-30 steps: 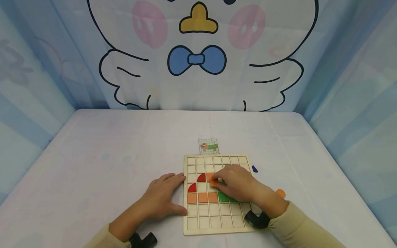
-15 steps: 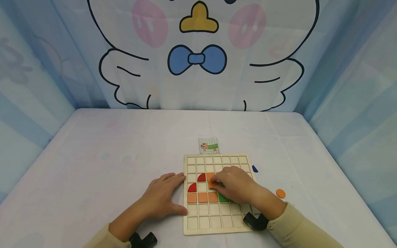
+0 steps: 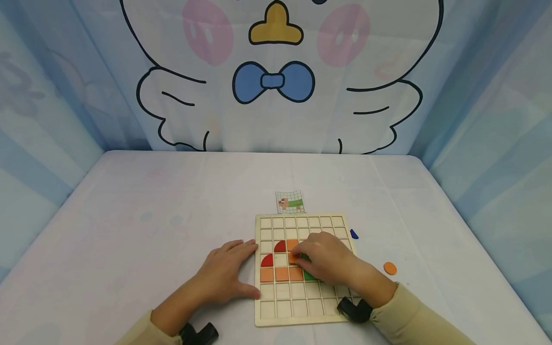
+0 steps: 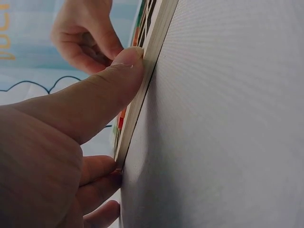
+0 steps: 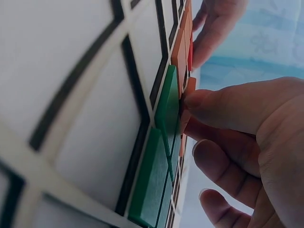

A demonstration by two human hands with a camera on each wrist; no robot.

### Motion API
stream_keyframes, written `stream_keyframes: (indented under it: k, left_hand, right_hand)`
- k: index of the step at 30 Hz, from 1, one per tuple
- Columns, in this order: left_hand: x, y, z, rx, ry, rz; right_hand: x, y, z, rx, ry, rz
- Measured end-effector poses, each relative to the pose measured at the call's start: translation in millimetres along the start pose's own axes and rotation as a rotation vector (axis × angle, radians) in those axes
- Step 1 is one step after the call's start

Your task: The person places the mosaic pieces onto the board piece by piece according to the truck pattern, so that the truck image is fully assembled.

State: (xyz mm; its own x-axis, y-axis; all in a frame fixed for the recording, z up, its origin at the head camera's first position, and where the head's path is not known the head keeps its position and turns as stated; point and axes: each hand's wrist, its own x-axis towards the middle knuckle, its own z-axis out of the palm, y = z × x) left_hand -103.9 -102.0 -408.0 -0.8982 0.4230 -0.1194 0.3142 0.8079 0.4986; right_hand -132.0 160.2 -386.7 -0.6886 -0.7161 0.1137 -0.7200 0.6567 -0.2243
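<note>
A wooden grid board [image 3: 282, 309] lies on the white table. My left hand [image 3: 226, 277] rests along its left edge, thumb [image 4: 118, 76] and fingertips touching the side, fingers fairly straight. With thumb and forefinger, my right hand [image 3: 329, 256] pinches an orange square tile [image 3: 292, 259] at a cell in the board's middle. Above that cell sits another orange tile [image 3: 292, 245]. Two red quarter-circle tiles [image 3: 280, 247] lie to the left, and a row of orange tiles [image 3: 281, 274] runs below. Green tiles [image 5: 166, 107] sit under the right hand, partly hidden in the head view.
A small pattern card [image 3: 290, 202] lies just beyond the board's far edge. To the board's right are a dark blue piece [image 3: 354, 234] and an orange disc [image 3: 390, 268]. Printed curtains [image 3: 273, 120] stand behind the table and at both sides.
My right hand has shifted slightly left, bringing the pinched orange tile down into line with the cell below the upper orange tile. The left hand stays in place.
</note>
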Motion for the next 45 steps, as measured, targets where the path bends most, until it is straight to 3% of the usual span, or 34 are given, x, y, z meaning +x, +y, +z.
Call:
stream_keyframes:
  k: [14, 21, 28, 34, 45]
  left_hand:
    - [-0.3, 0.4, -0.3, 0.004, 0.005, 0.003]
    - [-0.7, 0.7, 0.2, 0.005, 0.009, 0.002]
    - [-0.9, 0.7, -0.1, 0.002, 0.013, 0.009]
    - [-0.7, -0.1, 0.3, -0.001, 0.022, 0.02]
    - [-1.0, -0.4, 0.1, 0.003, 0.022, 0.026]
  right_hand:
    - [1.4, -0.4, -1.1, 0.016, -0.01, 0.041]
    - [-3.3, 5.5, -11.4, 0.015, 0.012, 0.075]
    - [-11.5, 18.2, -24.1, -0.005, 0.014, 0.192]
    - [-23.3, 33.1, -29.5, -0.006, 0.07, 0.243]
    - [-46.4, 58.8, -37.4, 0.039, 0.096, 0.392]
